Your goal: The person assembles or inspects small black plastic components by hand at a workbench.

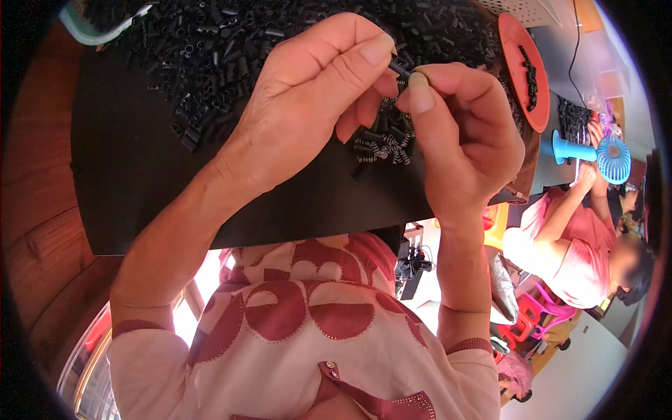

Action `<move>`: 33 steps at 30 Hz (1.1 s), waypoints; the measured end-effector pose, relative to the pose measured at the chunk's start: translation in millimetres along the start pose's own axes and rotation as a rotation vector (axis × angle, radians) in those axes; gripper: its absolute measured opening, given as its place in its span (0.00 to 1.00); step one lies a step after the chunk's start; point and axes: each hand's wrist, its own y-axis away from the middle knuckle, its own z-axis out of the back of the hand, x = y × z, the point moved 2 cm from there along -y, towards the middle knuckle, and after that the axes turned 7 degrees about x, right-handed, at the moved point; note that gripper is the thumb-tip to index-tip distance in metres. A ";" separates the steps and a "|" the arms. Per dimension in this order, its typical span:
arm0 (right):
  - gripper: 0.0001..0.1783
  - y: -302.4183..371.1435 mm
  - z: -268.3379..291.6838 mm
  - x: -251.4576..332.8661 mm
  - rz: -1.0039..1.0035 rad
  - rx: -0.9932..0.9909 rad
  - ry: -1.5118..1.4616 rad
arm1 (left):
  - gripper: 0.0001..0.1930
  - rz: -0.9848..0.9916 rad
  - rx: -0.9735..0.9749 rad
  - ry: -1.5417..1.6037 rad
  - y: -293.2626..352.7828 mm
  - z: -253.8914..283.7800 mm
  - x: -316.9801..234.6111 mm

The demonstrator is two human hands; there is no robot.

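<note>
Had a pale green container (85,31) at far left, then the dark tabletop (133,189) with a heap of small black tubes (210,77). With the left hand (297,105), pinched one end of a slim black piece (400,67) — thumb against forefinger. Saw coiled springs (385,148) below it, among more tubes. With the right hand (465,129), pinched the other end likewise. Saw rightward a red plate (516,59) bearing dark pieces — then a blue fan (614,159).

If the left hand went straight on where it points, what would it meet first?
The small black tube pinched between it and the right hand, then apparently the right hand itself; exact depth is hard to judge here.
</note>
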 end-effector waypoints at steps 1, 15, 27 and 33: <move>0.09 -0.1 0.2 -1.5 0.072 0.002 0.094 | 0.15 -0.007 -0.001 -0.003 -0.3 -0.9 -0.3; 0.11 4.6 0.8 -3.0 0.233 -0.039 0.277 | 0.13 0.003 0.011 0.003 2.9 -0.7 -2.0; 0.11 0.2 0.9 -0.3 0.251 0.019 0.349 | 0.14 -0.013 0.043 -0.077 3.4 1.0 -4.4; 0.21 -9.2 15.7 8.0 0.024 0.214 0.172 | 0.14 0.160 0.104 0.234 4.8 5.1 -7.2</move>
